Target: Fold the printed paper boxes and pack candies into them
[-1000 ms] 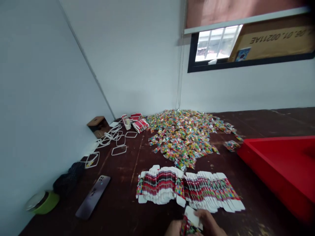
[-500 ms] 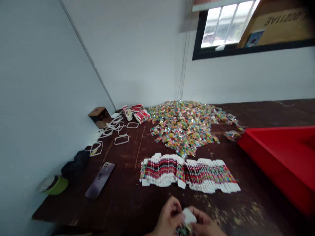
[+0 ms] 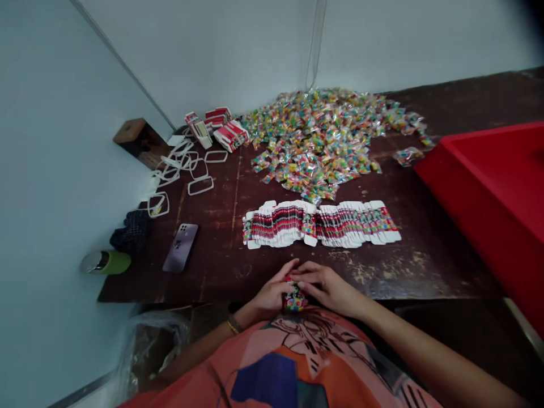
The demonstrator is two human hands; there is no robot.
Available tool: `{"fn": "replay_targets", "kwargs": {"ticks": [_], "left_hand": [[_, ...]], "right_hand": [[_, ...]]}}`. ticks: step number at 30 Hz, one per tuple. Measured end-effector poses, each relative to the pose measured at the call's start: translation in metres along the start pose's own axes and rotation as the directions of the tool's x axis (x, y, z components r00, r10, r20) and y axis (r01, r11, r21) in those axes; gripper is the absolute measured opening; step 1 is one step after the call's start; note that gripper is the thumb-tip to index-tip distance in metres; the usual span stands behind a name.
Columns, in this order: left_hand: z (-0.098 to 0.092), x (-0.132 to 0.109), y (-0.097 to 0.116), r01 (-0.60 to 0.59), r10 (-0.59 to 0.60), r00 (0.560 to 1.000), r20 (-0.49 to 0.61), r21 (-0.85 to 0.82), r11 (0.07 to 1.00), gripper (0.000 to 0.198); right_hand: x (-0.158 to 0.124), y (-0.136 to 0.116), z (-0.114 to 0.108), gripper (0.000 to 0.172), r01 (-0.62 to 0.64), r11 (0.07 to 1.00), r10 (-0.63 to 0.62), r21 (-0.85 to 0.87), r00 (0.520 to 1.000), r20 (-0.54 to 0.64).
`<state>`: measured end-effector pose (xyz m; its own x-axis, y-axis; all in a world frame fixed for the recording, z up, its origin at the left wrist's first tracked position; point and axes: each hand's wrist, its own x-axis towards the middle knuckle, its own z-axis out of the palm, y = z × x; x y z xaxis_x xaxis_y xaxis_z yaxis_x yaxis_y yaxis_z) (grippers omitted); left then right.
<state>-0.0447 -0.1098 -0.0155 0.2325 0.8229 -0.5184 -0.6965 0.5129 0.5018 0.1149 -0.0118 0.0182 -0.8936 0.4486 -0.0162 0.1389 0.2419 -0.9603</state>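
Both hands meet at the near edge of the dark wooden table (image 3: 425,266). My left hand (image 3: 271,293) and my right hand (image 3: 325,285) close together around a small colourful printed carton (image 3: 294,299), held just above my lap. Beyond them lies a fanned row of flat printed carton blanks (image 3: 321,224). A big heap of small colourful sweet packets (image 3: 323,136) covers the far middle of the table.
A red tray (image 3: 488,187) stands at the right. At the back left are folded red cartons (image 3: 221,130), white bands (image 3: 187,170) and a wooden block (image 3: 136,139). A phone (image 3: 181,246), a dark cloth (image 3: 131,232) and a green-lidded jar (image 3: 106,262) lie at the left. A plastic bag (image 3: 148,345) sits below.
The camera has tilted down, so the window has left the view and my arms and lap show. My hands have closed over the small carton, its white flap no longer showing.
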Motion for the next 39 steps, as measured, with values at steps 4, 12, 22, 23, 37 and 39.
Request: {"fn": "replay_targets", "kwargs": {"ticks": [4, 12, 22, 23, 37, 39], "left_hand": [[0.002, 0.003, -0.002, -0.005, 0.007, 1.0, -0.021, 0.061, 0.998, 0.071], [-0.018, -0.018, 0.064, -0.022, 0.117, 0.991, -0.058, 0.808, 0.589, 0.038], [-0.017, -0.01, 0.083, 0.02, 0.038, 0.995, -0.091, 0.556, 0.831, 0.039], [-0.011, 0.0, 0.078, -0.019, 0.064, 0.996, -0.066, 0.53, 0.848, 0.041], [0.039, 0.046, 0.048, -0.14, 0.145, 0.989, 0.029, 0.499, 0.855, 0.056], [0.038, 0.046, 0.047, -0.112, 0.127, 0.992, -0.007, 0.435, 0.893, 0.065]], "right_hand": [[0.002, -0.006, -0.011, 0.032, 0.136, 0.967, -0.119, -0.215, 0.989, 0.09], [0.105, 0.059, -0.175, 0.02, -0.31, 0.846, 0.003, -0.434, 0.816, -0.578], [0.104, 0.043, -0.183, 0.026, -0.274, 0.907, 0.01, -0.321, 0.775, -0.631], [0.094, 0.035, -0.165, 0.027, -0.226, 0.93, 0.028, -0.291, 0.831, -0.556], [0.031, -0.005, -0.078, 0.016, 0.084, 0.921, -0.179, -0.381, 0.959, -0.219], [0.024, -0.002, -0.067, 0.021, 0.026, 0.995, -0.057, -0.097, 0.944, -0.326]]}}
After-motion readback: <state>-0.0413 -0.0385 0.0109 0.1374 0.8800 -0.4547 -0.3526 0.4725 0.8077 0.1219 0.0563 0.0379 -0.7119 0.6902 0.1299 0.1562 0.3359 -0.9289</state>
